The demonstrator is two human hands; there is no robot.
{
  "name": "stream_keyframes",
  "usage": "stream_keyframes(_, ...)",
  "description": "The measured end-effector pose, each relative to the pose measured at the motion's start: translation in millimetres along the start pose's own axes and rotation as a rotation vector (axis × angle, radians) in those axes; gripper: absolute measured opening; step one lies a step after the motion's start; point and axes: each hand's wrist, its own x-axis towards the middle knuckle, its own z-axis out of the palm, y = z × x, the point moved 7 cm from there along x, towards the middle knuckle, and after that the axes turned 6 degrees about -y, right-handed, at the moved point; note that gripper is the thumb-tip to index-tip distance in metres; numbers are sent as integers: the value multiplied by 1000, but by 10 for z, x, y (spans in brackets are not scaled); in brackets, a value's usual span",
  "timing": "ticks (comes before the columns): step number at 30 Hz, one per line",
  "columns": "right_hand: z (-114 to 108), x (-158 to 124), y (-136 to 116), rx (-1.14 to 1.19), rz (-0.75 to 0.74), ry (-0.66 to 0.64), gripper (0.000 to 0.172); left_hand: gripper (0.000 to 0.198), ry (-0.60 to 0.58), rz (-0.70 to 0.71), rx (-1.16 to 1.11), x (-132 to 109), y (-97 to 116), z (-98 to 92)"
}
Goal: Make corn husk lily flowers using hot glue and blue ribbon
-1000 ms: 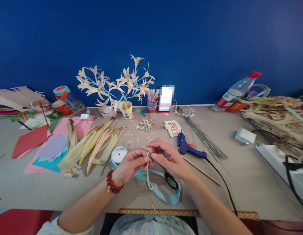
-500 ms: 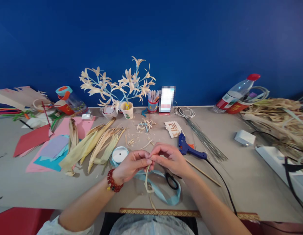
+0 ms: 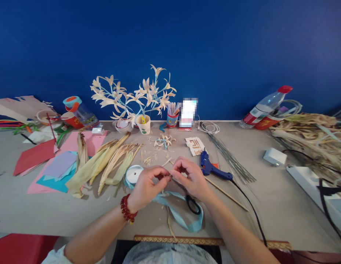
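Pale strip (image 3: 169, 222) — below pinching left hand (image 3: 148, 184) and right hand (image 3: 192, 180)

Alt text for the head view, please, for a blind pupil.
A person's left hand and right hand hold their fingertips close together above a grey table, anything pinched too small to identify. Around them lie light-blue ribbon, pale-yellow dried husks and a dark-blue glue gun; behind, cream artificial flowers stand in a white cup.

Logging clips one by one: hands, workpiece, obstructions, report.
Left hand, right hand: fingers close together. Anything held, too hidden to identify. Curled light-blue ribbon and black-handled scissors nearby.
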Motion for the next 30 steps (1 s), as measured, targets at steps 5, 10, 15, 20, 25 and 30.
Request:
stream_keyframes(5,22,-7,-22,-133,-27,16,18,11,36,92,184,-33,111,-7)
stream_keyframes(10,44,-5,-10,-307,-12,-5,18,13,58,142,323,-60,161,20)
stream_keyframes(15,63,-2,-22,-423,-30,-35,22,13,74,175,442,-81,199,28)
stream_keyframes(20,46,-7,-57,-423,-56,-11,27,13,76,219,504,-100,241,34)
stream_keyframes(25,26,-19,-60,-435,-48,26,32,13,98,273,532,-109,269,30)
stream_keyframes(30,16,-34,-66,-427,-53,68,38,13,105,315,536,-112,281,30)
